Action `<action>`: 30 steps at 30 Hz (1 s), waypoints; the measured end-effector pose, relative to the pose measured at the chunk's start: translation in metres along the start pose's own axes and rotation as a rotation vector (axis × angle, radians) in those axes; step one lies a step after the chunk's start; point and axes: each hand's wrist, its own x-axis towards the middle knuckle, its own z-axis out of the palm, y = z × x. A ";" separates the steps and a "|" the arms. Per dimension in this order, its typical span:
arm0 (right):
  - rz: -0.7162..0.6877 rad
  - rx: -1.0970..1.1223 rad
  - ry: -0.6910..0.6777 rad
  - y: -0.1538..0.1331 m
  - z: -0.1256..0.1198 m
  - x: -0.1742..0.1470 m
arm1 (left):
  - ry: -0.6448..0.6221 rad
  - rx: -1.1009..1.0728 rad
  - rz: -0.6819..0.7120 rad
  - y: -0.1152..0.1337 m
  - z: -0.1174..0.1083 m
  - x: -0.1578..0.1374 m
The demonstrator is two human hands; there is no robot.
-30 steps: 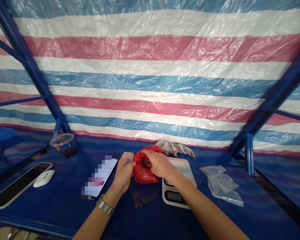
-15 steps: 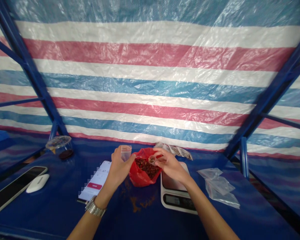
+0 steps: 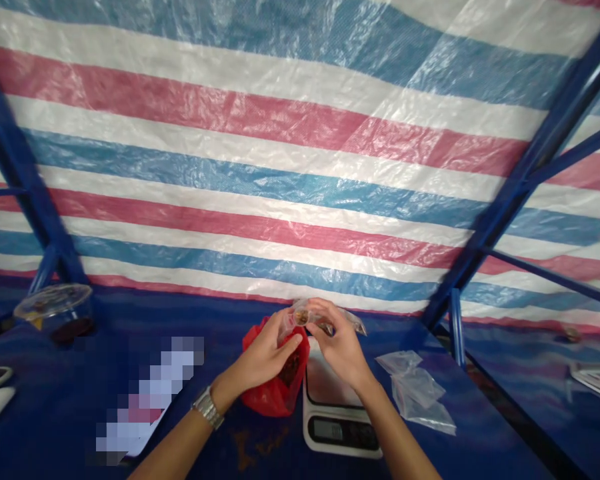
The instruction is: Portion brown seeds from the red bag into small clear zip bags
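My left hand (image 3: 263, 353) pinches a small clear zip bag (image 3: 288, 325), partly hidden by the fingers. My right hand (image 3: 341, 345) is closed on a small clear cup (image 3: 301, 317) with brown bits in it. Cup and bag meet above the back of a red plastic bag (image 3: 265, 400); whether the cup's rim is inside the zip bag I cannot tell. The red bag stands open, with dark reddish-brown dried bits (image 3: 291, 369) inside, and my left hand covers part of it. Under my right hand lies a white kitchen scale (image 3: 336, 393), its display lit.
Filled clear bags (image 3: 356, 321) lie behind my right hand. Flat zip bags (image 3: 417, 390) rest right of the scale. Leftward are a blurred-out phone (image 3: 153, 393) and a lidded clear tub (image 3: 60, 313). Brown crumbs (image 3: 253, 447) dot the blue table; a striped tarp (image 3: 280, 160) hangs behind.
My left hand has brought the zip bag rightward to the cup in my right hand; the two were apart before. The camera view has turned to the right and tilted.
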 end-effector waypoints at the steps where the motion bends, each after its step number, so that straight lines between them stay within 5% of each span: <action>1: -0.034 -0.061 -0.024 -0.004 0.001 -0.002 | 0.021 0.008 0.013 -0.001 0.002 -0.004; 7: -0.185 -0.325 -0.141 -0.022 0.009 -0.011 | 0.013 -0.185 -0.067 0.008 -0.002 -0.010; 13: -0.366 -0.385 -0.146 -0.012 0.017 -0.015 | 0.022 -0.379 -0.117 0.007 -0.005 -0.005; 17: -0.419 -0.373 0.007 -0.016 0.017 -0.016 | 0.029 -0.326 -0.138 0.006 -0.013 -0.003; 20: -0.335 -0.364 0.083 -0.027 0.013 -0.014 | 0.119 -0.314 -0.187 0.005 -0.025 0.002; 26: -0.211 -0.470 -0.407 -0.026 0.012 -0.013 | 0.386 -0.109 -0.253 0.003 -0.051 0.008; 30: -0.158 -0.601 -0.477 -0.016 0.018 -0.016 | 0.376 0.166 -0.303 -0.005 -0.054 0.001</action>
